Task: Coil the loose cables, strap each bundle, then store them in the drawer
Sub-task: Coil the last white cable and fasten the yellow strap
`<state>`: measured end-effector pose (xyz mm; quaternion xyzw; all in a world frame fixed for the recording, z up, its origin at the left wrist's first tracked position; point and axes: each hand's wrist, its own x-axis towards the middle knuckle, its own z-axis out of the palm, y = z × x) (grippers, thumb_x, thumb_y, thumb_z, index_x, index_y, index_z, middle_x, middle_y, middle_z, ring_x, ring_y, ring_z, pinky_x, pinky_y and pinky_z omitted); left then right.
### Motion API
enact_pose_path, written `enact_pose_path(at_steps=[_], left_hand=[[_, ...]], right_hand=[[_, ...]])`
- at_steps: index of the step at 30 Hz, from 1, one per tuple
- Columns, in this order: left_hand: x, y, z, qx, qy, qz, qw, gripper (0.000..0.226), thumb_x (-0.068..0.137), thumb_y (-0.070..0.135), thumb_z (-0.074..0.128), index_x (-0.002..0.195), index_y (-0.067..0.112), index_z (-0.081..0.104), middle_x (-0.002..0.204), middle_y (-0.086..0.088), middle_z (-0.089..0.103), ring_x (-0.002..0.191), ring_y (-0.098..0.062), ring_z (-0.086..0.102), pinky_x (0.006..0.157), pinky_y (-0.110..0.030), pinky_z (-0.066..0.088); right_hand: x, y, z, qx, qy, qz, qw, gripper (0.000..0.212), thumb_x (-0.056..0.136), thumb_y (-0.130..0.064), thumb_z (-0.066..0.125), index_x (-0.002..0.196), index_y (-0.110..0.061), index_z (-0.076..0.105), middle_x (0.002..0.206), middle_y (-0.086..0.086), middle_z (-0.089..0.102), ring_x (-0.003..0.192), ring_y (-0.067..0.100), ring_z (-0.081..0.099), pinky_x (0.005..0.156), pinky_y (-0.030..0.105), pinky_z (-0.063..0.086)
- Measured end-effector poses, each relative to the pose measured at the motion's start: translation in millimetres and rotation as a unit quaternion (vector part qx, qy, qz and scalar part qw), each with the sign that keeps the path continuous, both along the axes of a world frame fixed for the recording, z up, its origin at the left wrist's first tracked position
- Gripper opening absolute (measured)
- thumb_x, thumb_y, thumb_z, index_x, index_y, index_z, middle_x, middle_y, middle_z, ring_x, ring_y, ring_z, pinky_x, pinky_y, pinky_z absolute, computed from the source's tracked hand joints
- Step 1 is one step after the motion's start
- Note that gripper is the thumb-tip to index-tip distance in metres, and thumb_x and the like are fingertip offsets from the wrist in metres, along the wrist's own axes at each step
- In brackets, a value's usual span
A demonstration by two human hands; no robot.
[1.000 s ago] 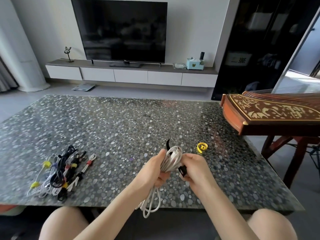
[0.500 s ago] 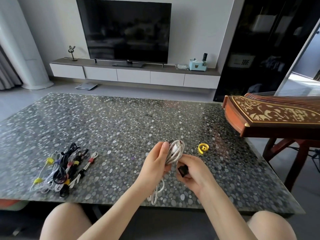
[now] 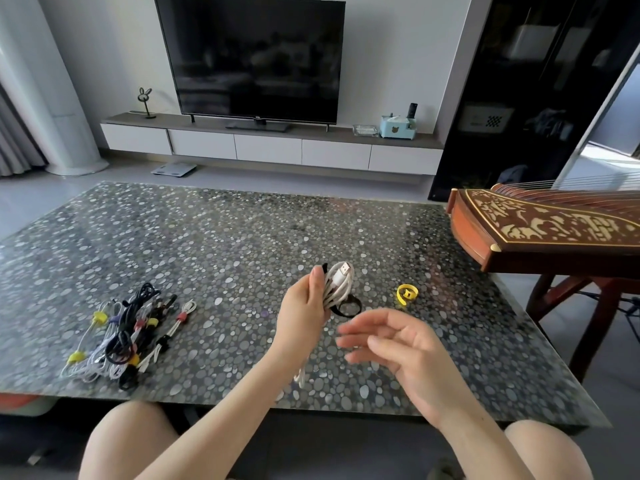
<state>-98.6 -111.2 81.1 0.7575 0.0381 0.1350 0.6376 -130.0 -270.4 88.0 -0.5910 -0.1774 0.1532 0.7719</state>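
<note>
The left hand (image 3: 304, 313) grips a coiled white cable (image 3: 337, 287) over the table (image 3: 207, 244); the right hand (image 3: 398, 344) hovers nearby, fingers loose, holding nothing.

white cable (image 3: 337, 284), black strap (image 3: 349, 308), pebble-patterned table (image 3: 225, 244)

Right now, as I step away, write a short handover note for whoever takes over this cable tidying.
Left hand: grips the coiled white cable. A black strap is looped round the coil, but I cannot tell if it is fastened.
Right hand: open and empty, above the table.
Done: a pile of strapped bundles lies at the table's near left.
Spare: a yellow strap lies on the table, right of the coil.
Left: secure the black strap, then move every bundle to the drawer. None is stored yet.
</note>
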Motion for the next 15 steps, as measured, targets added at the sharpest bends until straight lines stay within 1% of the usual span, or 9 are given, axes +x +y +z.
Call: enact_pose_path(at_steps=[2, 3, 5, 6, 7, 8, 10, 11, 15], left_hand=[[-1.2, -5.0, 0.7, 0.03, 0.0, -0.025, 0.999, 0.045, 0.099, 0.043, 0.032, 0.069, 0.012, 0.045, 0.051, 0.005, 0.042, 0.045, -0.008, 0.036, 0.049, -0.029, 0.03], [-2.3, -7.8, 0.8, 0.033, 0.001, -0.038, 0.999, 0.045, 0.099, 0.043, 0.032, 0.069, 0.012, 0.046, 0.051, 0.006, 0.043, 0.045, -0.007, 0.036, 0.049, -0.028, 0.03], [-3.2, -11.6, 2.5, 0.012, 0.007, -0.052, 0.999, 0.044, 0.099, 0.041, 0.032, 0.07, 0.011, 0.046, 0.05, 0.009, 0.042, 0.043, -0.005, 0.037, 0.046, -0.023, 0.032], [-3.0, -12.2, 4.1, -0.008, 0.012, -0.056, 0.998, 0.044, 0.099, 0.041, 0.032, 0.07, 0.011, 0.045, 0.047, 0.012, 0.041, 0.041, -0.003, 0.036, 0.043, -0.019, 0.031], [-2.6, -12.1, 5.1, -0.025, 0.017, -0.059, 0.998, 0.044, 0.1, 0.041, 0.032, 0.069, 0.012, 0.045, 0.045, 0.013, 0.04, 0.039, -0.002, 0.035, 0.04, -0.016, 0.03], [-2.0, -11.9, 6.4, -0.033, 0.021, -0.062, 0.997, 0.044, 0.1, 0.041, 0.032, 0.068, 0.013, 0.045, 0.044, 0.013, 0.04, 0.038, -0.002, 0.035, 0.039, -0.015, 0.029], [-0.8, -11.7, 8.1, -0.027, 0.025, -0.067, 0.997, 0.045, 0.101, 0.041, 0.031, 0.068, 0.014, 0.047, 0.042, 0.013, 0.042, 0.038, -0.002, 0.035, 0.039, -0.015, 0.029], [-0.2, -11.8, 8.6, -0.023, 0.027, -0.066, 0.997, 0.045, 0.101, 0.041, 0.031, 0.069, 0.014, 0.047, 0.043, 0.013, 0.042, 0.037, -0.002, 0.036, 0.039, -0.015, 0.029], [3.1, -9.5, 8.5, -0.041, 0.053, -0.046, 0.997, 0.043, 0.101, 0.041, 0.032, 0.076, 0.009, 0.047, 0.055, 0.002, 0.041, 0.038, -0.003, 0.034, 0.037, -0.014, 0.029]], right_hand=[[-2.7, 6.4, 8.1, -0.058, -0.07, -0.05, 0.995, 0.014, 0.082, -0.007, 0.063, 0.095, -0.007, 0.067, 0.089, 0.013, 0.071, 0.08, 0.025, 0.069, 0.065, 0.025, 0.054], [-2.0, 9.3, 9.5, -0.101, -0.105, -0.111, 0.983, 0.008, 0.082, -0.014, 0.069, 0.089, -0.014, 0.067, 0.084, 0.007, 0.071, 0.075, 0.019, 0.068, 0.063, 0.022, 0.052], [3.2, 12.2, 7.5, -0.2, -0.154, -0.26, 0.932, 0.012, 0.082, -0.03, 0.072, 0.085, -0.023, 0.063, 0.078, -0.004, 0.068, 0.071, 0.006, 0.065, 0.061, 0.016, 0.049], [6.3, 12.2, 6.7, -0.232, -0.154, -0.301, 0.912, 0.015, 0.082, -0.036, 0.07, 0.089, -0.026, 0.061, 0.081, -0.008, 0.066, 0.075, 0.002, 0.063, 0.063, 0.014, 0.048], [9.4, 11.5, 6.0, -0.249, -0.133, -0.301, 0.911, 0.019, 0.082, -0.039, 0.068, 0.095, -0.029, 0.059, 0.086, -0.012, 0.065, 0.08, -0.001, 0.063, 0.066, 0.014, 0.048], [12.2, 10.8, 5.3, -0.243, -0.103, -0.267, 0.927, 0.019, 0.084, -0.038, 0.067, 0.1, -0.031, 0.06, 0.091, -0.013, 0.066, 0.085, -0.002, 0.063, 0.068, 0.015, 0.049], [15.4, 10.0, 3.1, -0.193, -0.062, -0.178, 0.963, 0.012, 0.088, -0.028, 0.065, 0.1, -0.029, 0.066, 0.093, -0.012, 0.072, 0.087, 0.0, 0.066, 0.069, 0.016, 0.05], [16.3, 9.8, 2.2, -0.176, -0.058, -0.164, 0.969, 0.011, 0.088, -0.021, 0.066, 0.097, -0.026, 0.069, 0.09, -0.011, 0.073, 0.083, 0.001, 0.067, 0.067, 0.014, 0.05], [14.5, 5.4, -2.1, -0.123, -0.034, -0.217, 0.968, 0.016, 0.073, -0.011, 0.078, 0.085, -0.02, 0.072, 0.078, -0.008, 0.073, 0.073, 0.003, 0.067, 0.062, 0.01, 0.049]])
